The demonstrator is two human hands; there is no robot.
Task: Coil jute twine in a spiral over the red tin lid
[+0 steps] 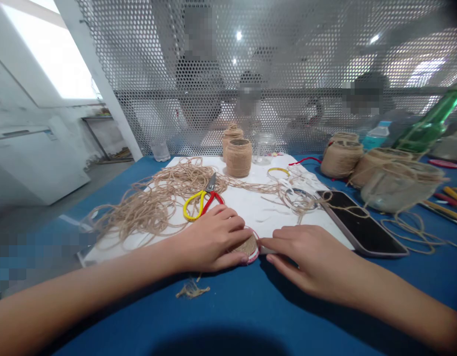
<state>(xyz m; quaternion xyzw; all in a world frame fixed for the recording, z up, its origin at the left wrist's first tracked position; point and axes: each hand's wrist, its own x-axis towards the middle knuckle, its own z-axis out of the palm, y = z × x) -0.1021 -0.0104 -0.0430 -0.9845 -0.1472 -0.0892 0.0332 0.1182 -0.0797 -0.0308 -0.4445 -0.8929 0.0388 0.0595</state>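
My left hand (221,239) rests over a round jute-wound disc (248,245) with a pink and white rim, lying at the near edge of the white paper. Its fingers curl over the disc and its thumb presses the near side. From the right, my right hand (300,252) touches the disc's rim with the index fingertip. The thumb of that hand stands apart below, and nothing shows clearly in its grasp. Just beyond my left hand lie scissors (204,199) with one yellow and one red handle, on a loose heap of jute twine (150,198).
Jute-wrapped jars (238,158) stand at the back beside a clear jar (263,148). A phone (362,222) lies right of my right hand. Farther right are more wrapped jars (342,159), a green bottle (425,128) and pens. A twine scrap (192,289) lies near the front.
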